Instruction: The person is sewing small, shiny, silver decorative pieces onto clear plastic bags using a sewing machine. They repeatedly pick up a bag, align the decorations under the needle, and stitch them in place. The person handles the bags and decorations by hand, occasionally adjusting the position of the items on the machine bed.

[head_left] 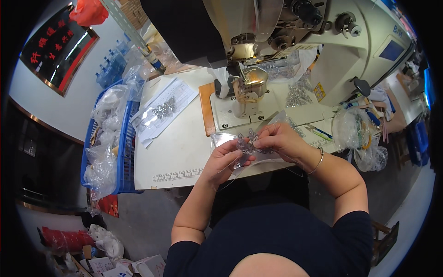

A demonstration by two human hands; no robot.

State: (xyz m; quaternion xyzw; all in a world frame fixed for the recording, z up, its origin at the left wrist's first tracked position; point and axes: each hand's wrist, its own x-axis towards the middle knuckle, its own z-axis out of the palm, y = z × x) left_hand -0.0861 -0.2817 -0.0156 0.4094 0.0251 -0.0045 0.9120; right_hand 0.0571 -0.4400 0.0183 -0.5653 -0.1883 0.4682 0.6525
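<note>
Closest in, a dark top and two bare forearms can be seen coming up from the bottom edge. The left hand (pixel 224 159) is curled around a clear plastic bag (pixel 240 154) with small silvery metal bits inside, fingers pinched on its lower left part. The right hand (pixel 277 138) is clamped on the same bag from the upper right, fingertips pressed into the plastic, and a thin bangle (pixel 318 161) is worn on that wrist. So the bag is gripped by both hands at once, held just above the near edge of the white counter (pixel 175 147), right in front of the sewing machine (pixel 295 41).

A printed ruler strip (pixel 177 175) is stuck along the counter's front edge, left of the hands. A bit further back, a sheet of paper (pixel 161 111) is laid out with another small bag of silvery parts (pixel 161 109) on top of it. To the left, a blue plastic basket (pixel 123 152) is stuffed with clear bags. Off to the right, more crumpled clear bags (pixel 364 143) are piled by the counter edge. Behind the hands, the machine's needle area and a wooden board (pixel 207 108) beside its base can be made out, with loose silvery parts (pixel 297 94) heaped further back.
</note>
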